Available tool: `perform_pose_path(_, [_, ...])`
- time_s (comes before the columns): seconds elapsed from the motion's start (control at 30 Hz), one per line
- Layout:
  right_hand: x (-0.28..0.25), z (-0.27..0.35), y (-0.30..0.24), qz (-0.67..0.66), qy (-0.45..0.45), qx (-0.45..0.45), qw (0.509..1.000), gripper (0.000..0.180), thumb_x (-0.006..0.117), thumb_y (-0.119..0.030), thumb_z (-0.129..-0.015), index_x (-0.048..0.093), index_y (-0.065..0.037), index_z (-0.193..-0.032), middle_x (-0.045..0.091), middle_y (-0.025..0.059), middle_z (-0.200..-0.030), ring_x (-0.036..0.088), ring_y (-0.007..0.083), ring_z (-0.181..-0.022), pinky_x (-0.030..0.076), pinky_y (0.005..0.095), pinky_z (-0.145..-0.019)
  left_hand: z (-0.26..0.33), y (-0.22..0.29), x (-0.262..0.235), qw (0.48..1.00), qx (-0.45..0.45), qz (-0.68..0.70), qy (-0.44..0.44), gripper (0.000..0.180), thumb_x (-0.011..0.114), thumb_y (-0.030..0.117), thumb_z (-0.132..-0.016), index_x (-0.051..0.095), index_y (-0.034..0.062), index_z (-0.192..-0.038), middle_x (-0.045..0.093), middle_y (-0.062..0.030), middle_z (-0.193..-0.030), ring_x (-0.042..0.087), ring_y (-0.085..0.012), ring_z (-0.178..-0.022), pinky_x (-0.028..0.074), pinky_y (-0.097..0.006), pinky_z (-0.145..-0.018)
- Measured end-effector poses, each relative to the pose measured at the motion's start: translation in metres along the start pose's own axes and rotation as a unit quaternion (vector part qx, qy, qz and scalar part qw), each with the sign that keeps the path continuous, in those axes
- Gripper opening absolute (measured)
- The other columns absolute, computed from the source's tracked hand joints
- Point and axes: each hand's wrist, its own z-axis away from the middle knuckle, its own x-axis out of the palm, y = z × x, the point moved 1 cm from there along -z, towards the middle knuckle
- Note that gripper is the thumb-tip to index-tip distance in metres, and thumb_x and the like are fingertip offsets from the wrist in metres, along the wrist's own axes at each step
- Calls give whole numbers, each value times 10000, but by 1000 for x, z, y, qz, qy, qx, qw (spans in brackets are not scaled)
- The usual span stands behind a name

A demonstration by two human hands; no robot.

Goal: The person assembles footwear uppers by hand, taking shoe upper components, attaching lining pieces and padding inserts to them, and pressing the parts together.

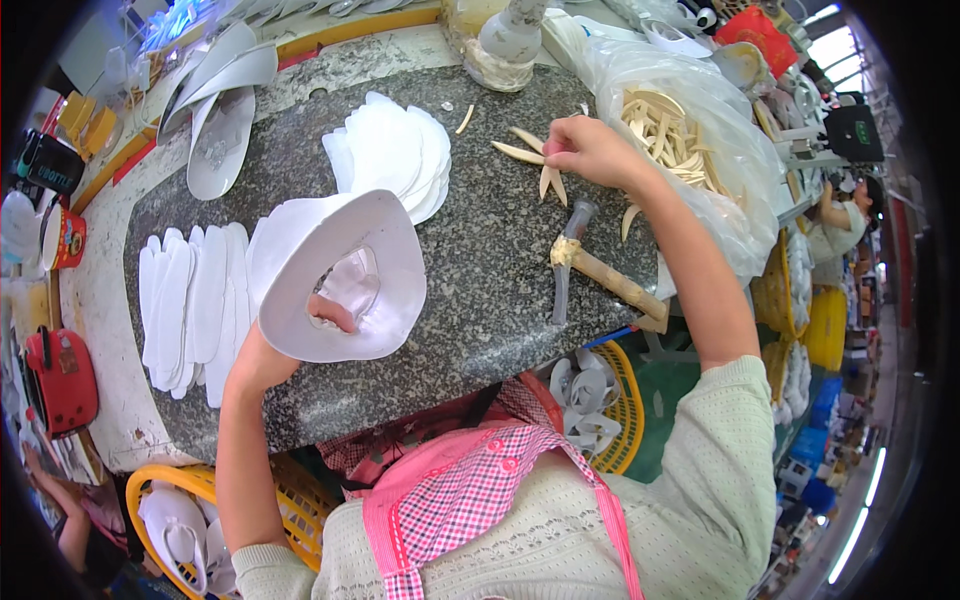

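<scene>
My left hand [264, 362] is closed around a white, flared shoe upper [392, 270] with an oval opening, held tilted above the table; a fingertip shows through the opening. Farther right, my right hand [597, 152] pinches at several slim, pointed cream-coloured strips [516, 153] on the stone slab, its fingertips on one of them. Just below lies a hammer [612, 278] with a wooden handle. White insole-shaped pieces [400, 155] are fanned out behind the upper, and a row of narrow white pieces [200, 300] lies to its left.
A clear plastic bag [735, 215] of cream strips sits at the right edge of the dark speckled slab [470, 290]. Long grey-white pieces [222, 145] stand at the back left. Yellow baskets [632, 420] with white parts are below the table. A glass-like post [510, 45] stands at the back.
</scene>
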Motion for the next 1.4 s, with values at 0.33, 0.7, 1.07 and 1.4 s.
perform_pose_path(0.33, [-26, 38, -10, -84, -33, -109, 990, 113, 646, -69, -745, 544, -29, -720, 613, 169, -1012, 536, 243, -1079, 459, 335, -855, 9, -21, -4, 998, 47, 27, -11, 187, 610, -35, -701, 653, 18, -874, 653, -76, -879, 605, -193, -869, 446, -307, -828])
perform_pose_path(0.7, [111, 71, -175, -441, 50, -213, 871, 169, 622, 56, -757, 623, -8, -914, 633, 56, -796, 644, 124, -695, 501, 228, -563, 18, -34, -3, 991, 126, -17, 33, 297, 661, 12, -694, 631, 18, -989, 643, -155, -969, 613, -314, -904, 476, -352, -798])
perform_pose_path(1.07, [121, 63, -197, -168, 148, -356, 907, 113, 629, -6, -719, 617, -41, -826, 609, 100, -707, 608, 260, -587, 467, 319, -505, 43, -50, 0, 988, 134, -66, 40, 366, 677, 102, -667, 609, 51, -1023, 613, -146, -1032, 544, -302, -1045, 398, -410, -955])
perform_pose_path(1.4, [126, 58, -192, -155, 152, -342, 914, 147, 614, 14, -726, 600, -54, -856, 600, 99, -722, 600, 266, -591, 472, 334, -511, 42, -62, 2, 987, 122, -103, 4, 391, 647, 97, -728, 580, 68, -1112, 588, -134, -1096, 531, -297, -1057, 359, -397, -996])
